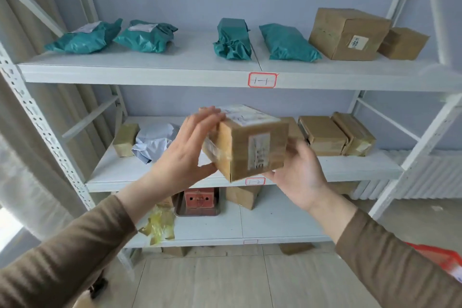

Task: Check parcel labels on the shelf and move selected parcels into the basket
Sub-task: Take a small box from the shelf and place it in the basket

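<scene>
Between two hands (240, 155), one cardboard parcel (246, 142); four teal bags (287, 42) above.

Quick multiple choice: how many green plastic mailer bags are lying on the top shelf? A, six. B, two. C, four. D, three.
C: four green mailer bags lie in a row on the top shelf, left of two brown boxes.
</scene>
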### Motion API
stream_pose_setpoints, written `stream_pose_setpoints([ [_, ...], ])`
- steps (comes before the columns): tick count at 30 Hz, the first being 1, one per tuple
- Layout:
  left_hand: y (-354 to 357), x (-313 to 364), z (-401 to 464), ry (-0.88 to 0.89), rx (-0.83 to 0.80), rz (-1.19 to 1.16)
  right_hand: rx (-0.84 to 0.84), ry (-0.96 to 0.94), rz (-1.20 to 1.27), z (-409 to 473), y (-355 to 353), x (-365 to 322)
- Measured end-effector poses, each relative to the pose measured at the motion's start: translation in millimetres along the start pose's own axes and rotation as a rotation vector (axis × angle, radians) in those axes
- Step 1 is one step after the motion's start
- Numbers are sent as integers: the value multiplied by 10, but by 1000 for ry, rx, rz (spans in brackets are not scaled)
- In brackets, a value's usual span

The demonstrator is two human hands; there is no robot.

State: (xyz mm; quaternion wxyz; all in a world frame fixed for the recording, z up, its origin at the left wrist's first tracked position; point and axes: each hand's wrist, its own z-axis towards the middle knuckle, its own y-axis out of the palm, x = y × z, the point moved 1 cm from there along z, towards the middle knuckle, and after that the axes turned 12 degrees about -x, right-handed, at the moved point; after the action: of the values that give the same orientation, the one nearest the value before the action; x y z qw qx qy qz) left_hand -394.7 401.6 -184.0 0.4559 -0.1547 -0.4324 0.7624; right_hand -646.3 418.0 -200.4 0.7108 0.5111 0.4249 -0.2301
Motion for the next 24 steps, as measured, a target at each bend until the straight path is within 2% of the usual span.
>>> stream_pose_setpoints([
  [3, 103, -102, -32, 249, 44, 314, -151, 149, -39, 16, -75, -44],
  [5, 168, -200, -86, 310, 69, 409, -203, 195, -135, -3, -82, -60],
  [9, 254, -316, -152, 324, 125, 440, -210, 160, -278, -23, -66, -50],
  [12, 293, -334, -102, 189, 126, 357, -137, 60, -339, -3, -24, -14],
  [14, 334, -250, -85, -24, 155, 129, -105, -6, -384, 15, -17, 3],
  [15, 359, -192, -76, -149, 178, -59, -93, -35, -394, 25, -13, 4],
  [18, 433, -51, -28, -470, 243, -851, -75, -86, -374, 68, -34, 30],
  [20, 451, 41, 68, -612, 244, -1283, -70, -108, -360, 100, -54, 50],
  [22, 455, 122, 146, -655, 181, -1423, -76, -125, -334, 137, -87, 74],
  [24, 502, 154, 167, -625, 137, -1412, -54, -144, -306, 177, -132, 88],
])
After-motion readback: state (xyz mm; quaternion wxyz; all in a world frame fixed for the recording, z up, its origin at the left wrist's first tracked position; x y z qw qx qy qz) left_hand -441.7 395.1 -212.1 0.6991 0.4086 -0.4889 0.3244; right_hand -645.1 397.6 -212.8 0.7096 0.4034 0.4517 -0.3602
